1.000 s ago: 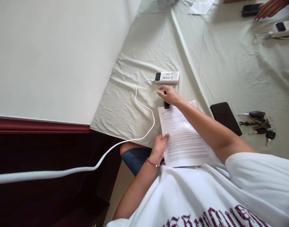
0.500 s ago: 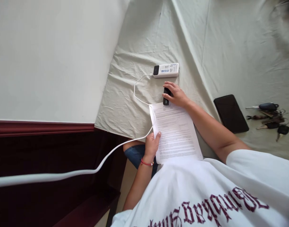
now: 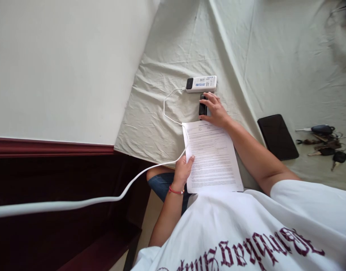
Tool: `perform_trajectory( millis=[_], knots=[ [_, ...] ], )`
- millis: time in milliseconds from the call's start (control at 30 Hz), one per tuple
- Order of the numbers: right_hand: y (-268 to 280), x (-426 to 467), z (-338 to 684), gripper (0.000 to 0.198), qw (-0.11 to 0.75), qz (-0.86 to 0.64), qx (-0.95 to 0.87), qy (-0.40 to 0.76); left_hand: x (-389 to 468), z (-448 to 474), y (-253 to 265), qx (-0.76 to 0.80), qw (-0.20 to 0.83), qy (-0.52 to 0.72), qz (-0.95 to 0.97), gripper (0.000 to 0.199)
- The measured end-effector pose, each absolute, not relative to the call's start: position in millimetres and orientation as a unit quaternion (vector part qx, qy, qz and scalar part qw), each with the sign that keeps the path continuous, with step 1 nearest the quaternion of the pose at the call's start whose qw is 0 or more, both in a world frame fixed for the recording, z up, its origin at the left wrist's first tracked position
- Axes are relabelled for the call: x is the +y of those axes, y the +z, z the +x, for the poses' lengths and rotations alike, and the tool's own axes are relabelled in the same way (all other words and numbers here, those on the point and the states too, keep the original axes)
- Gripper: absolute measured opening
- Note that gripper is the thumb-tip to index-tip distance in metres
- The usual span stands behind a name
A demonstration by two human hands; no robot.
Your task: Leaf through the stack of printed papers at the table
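My left hand [image 3: 182, 171] pinches the left edge of a printed sheet of paper [image 3: 211, 158], thumb on top and fingers beneath. The sheet lies partly on the cloth, its lower end against my shirt. My right hand [image 3: 216, 111] is curled around a small black oblong object [image 3: 202, 105], with the thumb at its near end and fingers at its far end. This object sits just beyond the sheet's top edge, below a white power bank [image 3: 202, 84]. The hand hides its right side, so its exact kind is unclear.
A white cable [image 3: 139, 175] runs from the power bank across the paper's left edge toward the lower left. On the right lie a black phone [image 3: 278, 136] and a bunch of keys [image 3: 327, 141]. Grey-green cloth [image 3: 153, 94] covers the surface; a white wall [image 3: 62, 67] borders it.
My right hand has moved the black object away from me, off the paper's top edge and closer to the power bank. The left hand keeps its hold on the sheet.
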State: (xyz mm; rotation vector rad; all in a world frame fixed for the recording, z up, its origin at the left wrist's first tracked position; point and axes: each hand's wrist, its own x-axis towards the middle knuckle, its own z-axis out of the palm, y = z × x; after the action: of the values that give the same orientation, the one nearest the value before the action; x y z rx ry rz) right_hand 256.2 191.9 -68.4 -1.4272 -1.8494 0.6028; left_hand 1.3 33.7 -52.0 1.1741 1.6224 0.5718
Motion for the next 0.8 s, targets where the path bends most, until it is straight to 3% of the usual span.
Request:
perform_trajectory(
  millis=[233,533,800],
  knots=[
    [-81.2,196.1,256.9,0.067,0.464,-0.591,-0.628,0.201,29.8,1.4,-52.9,0.665,0.512,0.265,0.474,0.041],
    [-57.5,192.2,285.8,0.046,0.416,-0.559,-0.622,0.356,15.8,-8.5,-44.1,0.601,0.635,0.363,0.322,0.046],
    [-38.5,177.3,304.9,0.062,0.342,-0.37,-0.514,0.695,1.4,-8.5,-31.5,0.588,0.643,0.45,0.198,0.045]
  ],
)
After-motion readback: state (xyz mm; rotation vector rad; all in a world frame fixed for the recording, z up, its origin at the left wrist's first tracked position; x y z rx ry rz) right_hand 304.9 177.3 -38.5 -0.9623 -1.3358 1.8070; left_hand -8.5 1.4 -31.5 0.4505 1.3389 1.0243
